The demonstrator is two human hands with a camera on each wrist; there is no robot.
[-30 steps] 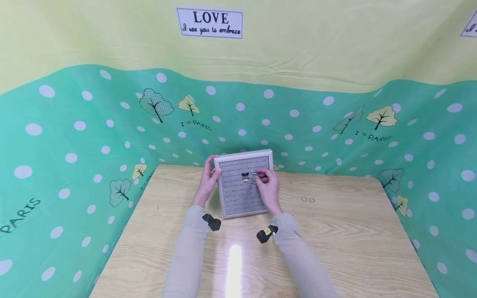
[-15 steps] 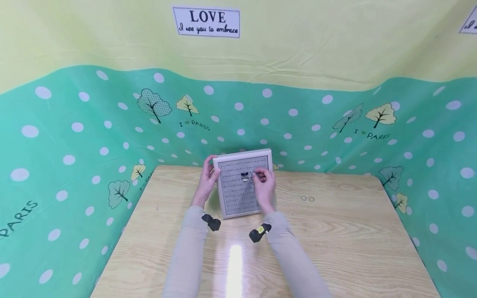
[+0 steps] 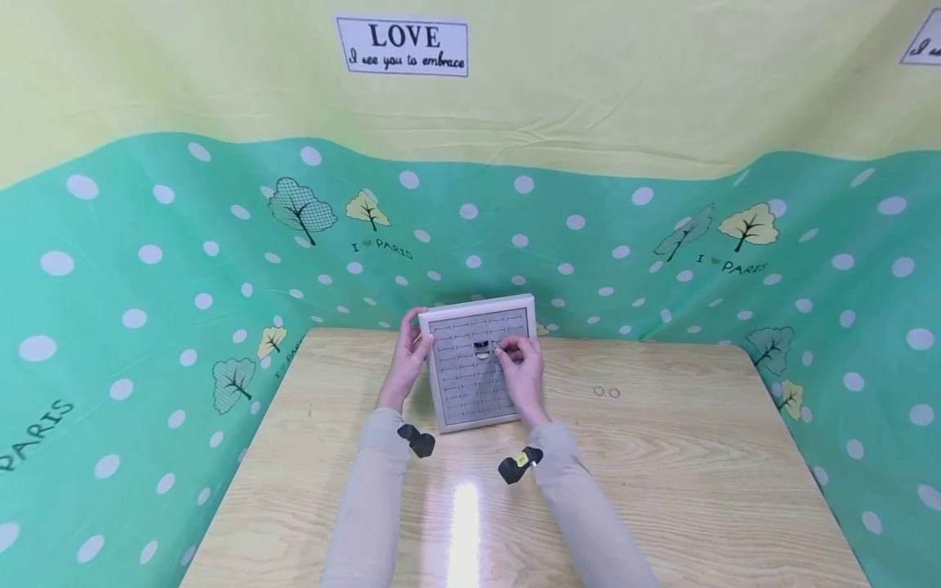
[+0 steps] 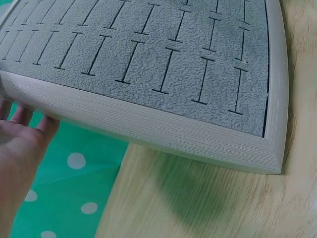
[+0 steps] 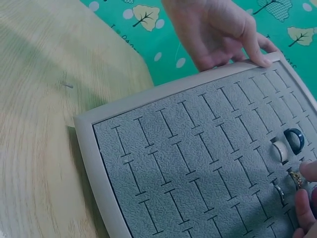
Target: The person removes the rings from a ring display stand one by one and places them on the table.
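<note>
A ring display tray (image 3: 478,392), grey slotted foam in a pale frame, stands tilted on the table. My left hand (image 3: 406,364) grips its left edge near the top, thumb over the front of the frame and fingers behind. My right hand (image 3: 523,377) is at the upper part of the foam, thumb and finger pinching a gold patterned ring (image 5: 297,179) at a slot. A thin silver ring (image 5: 281,195) sits right beside it. A wide black ring (image 5: 296,141) and a wide silver ring (image 5: 280,151) stand in nearby slots. My right hand is cut off by its wrist view's edge.
Two thin rings (image 3: 614,393) lie on the wooden table (image 3: 698,457) to the right of the tray. A green and yellow patterned cloth (image 3: 441,204) hangs behind the table and along its sides. Each sleeve carries a black wrist camera (image 3: 416,440).
My right hand has shifted slightly left and down across the foam, its fingertips staying by the slots. The left hand keeps its grip and the tray stays in place.
</note>
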